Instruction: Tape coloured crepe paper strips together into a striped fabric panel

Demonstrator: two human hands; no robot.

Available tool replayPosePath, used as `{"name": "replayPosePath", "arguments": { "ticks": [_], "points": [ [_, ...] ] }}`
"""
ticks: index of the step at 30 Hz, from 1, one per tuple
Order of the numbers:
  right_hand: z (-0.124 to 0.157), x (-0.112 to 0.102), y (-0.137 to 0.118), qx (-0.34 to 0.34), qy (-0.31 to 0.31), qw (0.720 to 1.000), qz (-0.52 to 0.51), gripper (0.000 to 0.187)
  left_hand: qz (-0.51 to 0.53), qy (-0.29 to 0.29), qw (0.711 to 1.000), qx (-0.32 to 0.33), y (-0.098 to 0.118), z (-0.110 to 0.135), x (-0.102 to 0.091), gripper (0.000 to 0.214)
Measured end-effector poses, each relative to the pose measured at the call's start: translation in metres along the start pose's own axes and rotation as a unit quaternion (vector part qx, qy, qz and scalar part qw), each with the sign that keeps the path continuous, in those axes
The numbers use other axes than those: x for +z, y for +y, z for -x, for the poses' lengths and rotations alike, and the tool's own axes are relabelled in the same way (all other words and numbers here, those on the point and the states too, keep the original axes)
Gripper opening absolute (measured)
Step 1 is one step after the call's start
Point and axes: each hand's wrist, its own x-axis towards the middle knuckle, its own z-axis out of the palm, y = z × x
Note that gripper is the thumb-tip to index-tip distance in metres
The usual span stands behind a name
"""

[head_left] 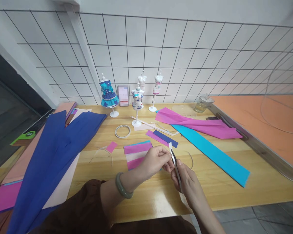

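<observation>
A narrow white strip (170, 146) with a dark edge runs between my two hands in front of me, its upper end sticking up. My left hand (158, 159) is closed, thumb and fingers pinched at the strip's upper part. My right hand (187, 178) grips it lower down, where a long thin dark-and-grey length shows along the fingers. I cannot make out whether that length is all one piece. Beneath my left hand lies a stack of pink, pale and blue paper pieces (136, 156). Just beyond my hands rest a dark blue paper strip (166, 138) and a pink strip (157, 138).
Several small mannequins stand at the back, one in a blue dress (108, 94). A tape roll (122, 131) lies left of centre. Large blue paper (56, 162) covers the left side; pink paper (197, 125) and turquoise paper (215, 154) lie right, near a glass jar (203, 104).
</observation>
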Motion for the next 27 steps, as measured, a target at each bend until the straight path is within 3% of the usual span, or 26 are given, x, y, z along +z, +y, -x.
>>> {"name": "replayPosePath", "arguments": {
  "ticks": [7,15,27],
  "points": [
    [-0.004,-0.002,0.005,-0.011,0.012,1.0,-0.002,0.049,-0.055,-0.04,0.998,-0.008,0.006,0.001,-0.003,0.013],
    [-0.004,-0.002,0.016,-0.01,0.014,1.0,-0.012,0.045,-0.126,0.034,0.99,0.054,0.007,-0.002,-0.01,0.014],
    [-0.002,0.003,0.014,0.002,0.003,0.999,-0.034,0.044,-0.145,0.028,0.988,0.048,0.008,-0.003,-0.012,0.007]
  ]
}}
